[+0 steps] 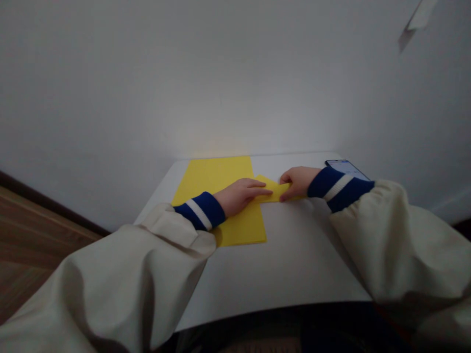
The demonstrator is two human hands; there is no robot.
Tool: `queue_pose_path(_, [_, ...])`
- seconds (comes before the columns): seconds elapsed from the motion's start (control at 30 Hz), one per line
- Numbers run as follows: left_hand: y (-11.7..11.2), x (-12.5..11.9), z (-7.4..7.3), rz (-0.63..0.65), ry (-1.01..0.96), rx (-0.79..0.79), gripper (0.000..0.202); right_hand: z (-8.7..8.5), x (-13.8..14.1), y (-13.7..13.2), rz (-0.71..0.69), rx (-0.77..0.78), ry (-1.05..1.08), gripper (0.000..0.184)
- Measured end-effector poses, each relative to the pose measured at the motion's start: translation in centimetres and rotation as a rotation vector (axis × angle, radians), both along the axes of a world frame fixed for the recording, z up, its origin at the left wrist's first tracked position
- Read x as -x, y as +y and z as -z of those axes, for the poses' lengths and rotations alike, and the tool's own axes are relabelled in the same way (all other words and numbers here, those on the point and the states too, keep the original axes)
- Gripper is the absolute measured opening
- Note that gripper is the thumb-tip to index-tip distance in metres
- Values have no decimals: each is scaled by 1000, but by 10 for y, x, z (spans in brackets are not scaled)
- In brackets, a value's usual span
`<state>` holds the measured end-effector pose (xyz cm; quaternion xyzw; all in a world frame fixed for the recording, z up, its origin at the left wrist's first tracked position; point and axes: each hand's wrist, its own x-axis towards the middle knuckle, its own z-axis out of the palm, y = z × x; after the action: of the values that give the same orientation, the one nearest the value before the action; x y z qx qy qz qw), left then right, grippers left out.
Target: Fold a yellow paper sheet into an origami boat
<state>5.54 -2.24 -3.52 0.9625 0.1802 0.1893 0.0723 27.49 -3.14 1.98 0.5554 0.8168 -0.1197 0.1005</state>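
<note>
A small folded piece of yellow paper [275, 193] lies across the middle of the white table, with a pointed part at its far side. My left hand [240, 194] rests on its left end, fingers stretched out flat. At the right end, my right hand [300, 180] pinches the folded paper between thumb and fingers. Beneath my left hand and forearm is a larger sheet of yellow paper [243, 228], lying flat; whether it is one sheet or a stack I cannot tell. Its left part is hidden by my sleeve.
The white table [294, 260] stands against a pale wall [221, 83]. A phone [344, 167] with a lit screen lies at the right, partly behind my right cuff. Brown wood [33, 240] shows at the left. A white piece [422, 14] sticks out from the wall, upper right.
</note>
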Motion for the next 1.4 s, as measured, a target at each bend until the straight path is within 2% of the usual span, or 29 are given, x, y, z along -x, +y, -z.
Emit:
queue_pose_path(0.33, [-2, 4, -1, -79, 85, 61, 37, -3, -7, 0, 53, 68, -70, 35])
queue_pose_path(0.6, [-3, 9, -2, -51, 124, 50, 32, -2, -11, 2, 14, 155, -12, 27])
queue_pose_path(0.83, [-9, 10, -5, -38, 193, -25, 39, 0, -19, 7, 85, 175, -62, 26])
queue_pose_path(1.17, [-7, 13, 0, -32, 166, -22, 38, -3, -29, 10, 82, 255, -46, 17])
queue_pose_path(1.4, [-10, 16, -3, -37, 165, -6, 36, -1, -30, 9, 145, 320, -13, 20])
